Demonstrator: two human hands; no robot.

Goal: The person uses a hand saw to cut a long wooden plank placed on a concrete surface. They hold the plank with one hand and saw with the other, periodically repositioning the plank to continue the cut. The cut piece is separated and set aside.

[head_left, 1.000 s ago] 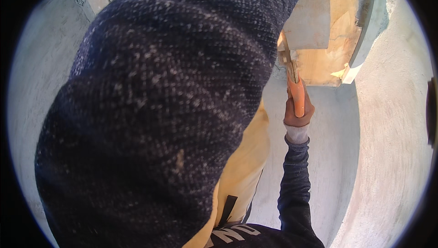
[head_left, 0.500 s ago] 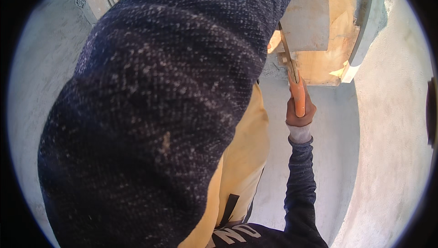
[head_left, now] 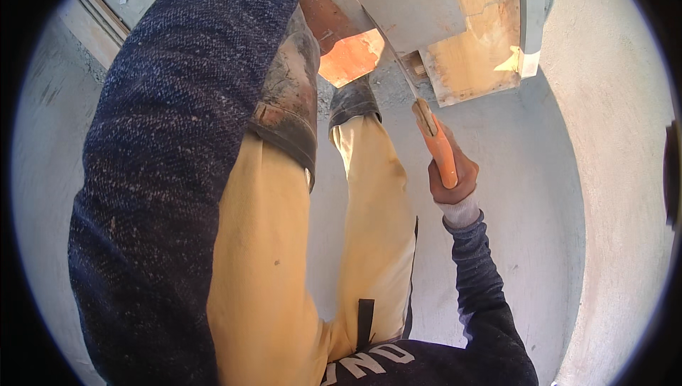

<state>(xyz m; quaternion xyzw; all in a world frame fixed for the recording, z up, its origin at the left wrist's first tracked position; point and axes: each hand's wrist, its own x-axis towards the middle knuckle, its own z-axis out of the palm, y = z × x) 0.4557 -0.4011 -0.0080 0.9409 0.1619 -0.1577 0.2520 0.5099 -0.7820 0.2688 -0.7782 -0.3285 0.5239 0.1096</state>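
Note:
My right hand (head_left: 463,176) is closed around the orange handle of a handsaw (head_left: 442,150). The saw's thin blade slants up and to the left, along the left edge of a grey-faced board (head_left: 408,2). Whether the teeth are in the board cannot be made out. My left arm, in a dark knitted sleeve (head_left: 163,144), reaches up the left side and out past the top edge, so the left hand is out of sight. Under the grey board lies a yellowish plywood piece (head_left: 472,59).
My legs in tan trousers (head_left: 266,265) and dark boots (head_left: 355,99) stand below the boards. An orange-brown sunlit patch (head_left: 352,57) shows beside the blade. A grey strip (head_left: 531,2) edges the plywood at right. Pale plastered walls (head_left: 611,137) curve around; long strips (head_left: 99,13) lie at upper left.
The view has shifted, so the boards sit further left and higher. The saw tilts more to the left. My left sleeve has swung left, uncovering the legs and blade; the left hand has left the picture.

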